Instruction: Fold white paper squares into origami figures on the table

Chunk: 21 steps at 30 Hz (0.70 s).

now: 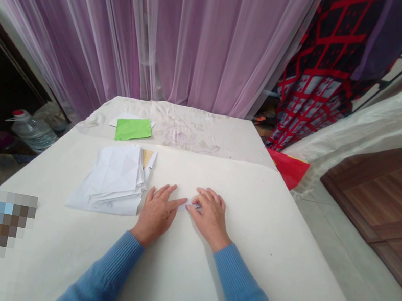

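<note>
A small piece of white paper (182, 206) lies on the table between my hands, partly hidden by them. My left hand (159, 211) rests with its fingers spread, the index fingertip touching the paper's left part. On the other side, my right hand (212, 216) pinches the paper's right end between thumb and index finger. To the left of my left hand is a stack of white paper sheets (117, 172), creased and unevenly piled. Behind the stack lies a green paper (133, 130) on top of a white one.
A white cloth covers the table (240, 282). Purple curtains (213, 38) hang behind it. A red bag or sheet (291, 169) sits at the right edge. On the left, beyond the edge, stands a large plastic bottle (33, 130). A pixelated patch covers the lower left corner.
</note>
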Each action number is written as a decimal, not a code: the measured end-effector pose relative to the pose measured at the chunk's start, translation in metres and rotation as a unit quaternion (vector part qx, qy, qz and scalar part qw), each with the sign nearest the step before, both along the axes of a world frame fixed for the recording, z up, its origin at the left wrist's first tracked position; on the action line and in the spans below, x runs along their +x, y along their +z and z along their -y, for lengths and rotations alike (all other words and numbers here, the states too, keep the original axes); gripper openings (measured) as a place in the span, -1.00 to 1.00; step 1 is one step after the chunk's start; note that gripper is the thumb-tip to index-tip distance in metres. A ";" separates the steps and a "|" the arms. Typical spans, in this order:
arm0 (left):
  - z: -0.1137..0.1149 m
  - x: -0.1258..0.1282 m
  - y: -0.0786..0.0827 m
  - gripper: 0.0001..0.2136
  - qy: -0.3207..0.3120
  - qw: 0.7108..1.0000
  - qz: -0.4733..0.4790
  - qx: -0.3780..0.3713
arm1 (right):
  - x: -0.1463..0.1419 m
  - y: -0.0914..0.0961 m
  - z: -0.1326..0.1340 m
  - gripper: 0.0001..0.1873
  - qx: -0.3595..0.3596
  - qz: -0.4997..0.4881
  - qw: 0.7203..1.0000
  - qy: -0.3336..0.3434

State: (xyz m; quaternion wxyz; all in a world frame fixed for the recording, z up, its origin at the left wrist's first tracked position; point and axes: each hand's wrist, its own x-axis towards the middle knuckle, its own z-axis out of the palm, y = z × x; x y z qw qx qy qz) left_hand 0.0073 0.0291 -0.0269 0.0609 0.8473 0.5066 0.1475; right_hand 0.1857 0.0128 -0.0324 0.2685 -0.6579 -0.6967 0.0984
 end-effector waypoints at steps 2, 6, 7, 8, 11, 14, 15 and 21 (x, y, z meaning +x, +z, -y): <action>0.000 0.000 0.001 -0.59 -0.001 1.000 -0.002 -0.001 | 0.002 0.001 0.000 -0.97 -0.010 -0.001 1.000 -0.006; 0.004 0.001 0.005 -0.58 0.000 1.000 -0.011 0.020 | 0.005 0.003 -0.001 -0.94 -0.017 -0.005 1.000 -0.020; 0.006 0.002 0.007 -0.59 -0.002 0.999 -0.011 0.032 | 0.006 0.003 -0.001 -0.93 -0.016 -0.006 1.000 -0.025; 0.008 0.003 0.009 -0.60 -0.007 0.999 -0.010 0.044 | 0.006 0.003 -0.001 -0.92 -0.014 -0.006 0.999 -0.029; 0.014 0.008 0.013 -0.62 -0.032 0.998 -0.007 0.062 | 0.007 0.002 -0.001 -0.91 -0.008 -0.005 0.999 -0.038; 0.020 0.014 0.014 -0.63 -0.053 0.997 0.002 0.056 | 0.008 0.000 -0.001 -0.91 -0.004 -0.004 0.999 -0.036; 0.021 0.015 0.014 -0.63 -0.058 0.997 0.005 0.052 | 0.008 0.000 -0.001 -0.91 -0.003 -0.003 0.999 -0.037; 0.019 0.009 0.015 -0.71 -0.031 0.999 -0.004 0.037 | 0.008 -0.001 -0.002 -0.89 0.001 -0.009 0.999 -0.051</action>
